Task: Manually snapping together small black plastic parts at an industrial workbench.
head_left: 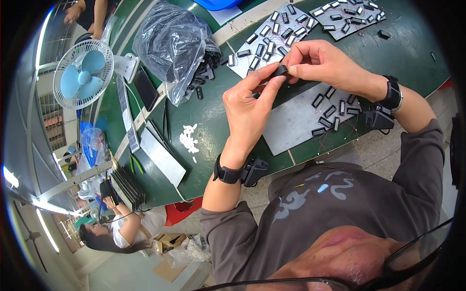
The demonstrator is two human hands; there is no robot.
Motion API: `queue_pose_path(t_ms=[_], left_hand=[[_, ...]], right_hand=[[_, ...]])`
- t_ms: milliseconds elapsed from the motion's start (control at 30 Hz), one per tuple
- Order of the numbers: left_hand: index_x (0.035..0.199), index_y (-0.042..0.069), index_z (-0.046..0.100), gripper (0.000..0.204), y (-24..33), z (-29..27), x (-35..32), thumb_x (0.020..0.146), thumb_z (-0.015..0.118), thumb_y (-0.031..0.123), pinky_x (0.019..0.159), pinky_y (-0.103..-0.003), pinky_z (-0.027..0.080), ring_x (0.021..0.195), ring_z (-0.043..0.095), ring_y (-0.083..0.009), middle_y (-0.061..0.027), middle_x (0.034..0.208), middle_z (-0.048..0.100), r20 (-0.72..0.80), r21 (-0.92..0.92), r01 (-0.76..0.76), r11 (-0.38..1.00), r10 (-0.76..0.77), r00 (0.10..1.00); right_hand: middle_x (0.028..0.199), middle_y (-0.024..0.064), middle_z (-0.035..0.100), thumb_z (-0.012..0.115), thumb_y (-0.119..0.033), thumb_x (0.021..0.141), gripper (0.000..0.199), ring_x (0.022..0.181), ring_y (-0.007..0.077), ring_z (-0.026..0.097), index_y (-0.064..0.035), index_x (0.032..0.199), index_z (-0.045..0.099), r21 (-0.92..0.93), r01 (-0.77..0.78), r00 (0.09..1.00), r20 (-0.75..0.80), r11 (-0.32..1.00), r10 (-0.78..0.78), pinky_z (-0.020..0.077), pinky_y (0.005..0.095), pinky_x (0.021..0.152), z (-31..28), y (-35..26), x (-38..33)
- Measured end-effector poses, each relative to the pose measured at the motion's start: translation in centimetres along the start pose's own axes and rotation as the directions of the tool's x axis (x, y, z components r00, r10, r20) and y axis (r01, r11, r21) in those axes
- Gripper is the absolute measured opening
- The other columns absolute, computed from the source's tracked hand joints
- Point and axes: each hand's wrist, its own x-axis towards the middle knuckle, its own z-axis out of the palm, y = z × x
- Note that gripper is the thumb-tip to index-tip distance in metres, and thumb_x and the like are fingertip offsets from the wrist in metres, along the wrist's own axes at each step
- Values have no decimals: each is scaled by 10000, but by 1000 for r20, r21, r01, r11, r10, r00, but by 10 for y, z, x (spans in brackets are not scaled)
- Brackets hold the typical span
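Working over a dark green bench (213, 111), with a grey metal sheet (296, 123) lying just beneath and beyond both hands. On that sheet, under the right wrist, a scatter of small black rectangular parts (335, 109) with thin reddish wire leads; more of the same on a second sheet (264, 41) beyond the fingertips. Off past the left hand's outer side, a crumpled clear plastic bag (170, 41) of black pieces, then a small desk fan (82, 72), well apart.

Left hand (247, 106) raised, thumb and forefinger pinched together on one small black part (280, 71). Right hand (323, 63) meeting it from the other side, fingertips closed on the same piece, so held between both, above the sheet. Whether a lead is gripped too: too small to tell.

Seemingly mid-handling of a single piece — fitting or dressing its wire. Probably calls next for steady fine fingertip work, left hand bracing, right hand doing the turning, without dropping the piece.
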Motion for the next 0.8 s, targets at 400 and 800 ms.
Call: queue_pose_path(t_ms=[400,800], left_hand=[[1031,56,725,226,3,0,0,810,764,74,659,-312,553,777,699,-239,-92,886,725,67,556,-471,685,528,847],[885,47,610,167,7,-8,-1,841,743,138,570,-381,468,694,601,-275,-77,778,581,115,405,-399,823,387,915]], right_hand=[[1015,8,579,654,-68,927,140,925,79,571,-41,1019,552,8,43,999,6,999,-43,478,240,850,5,-4,-2],[1055,12,565,630,-7,921,253,944,95,559,-18,1163,556,-301,340,939,50,891,-341,471,243,849,10,-17,-10]])
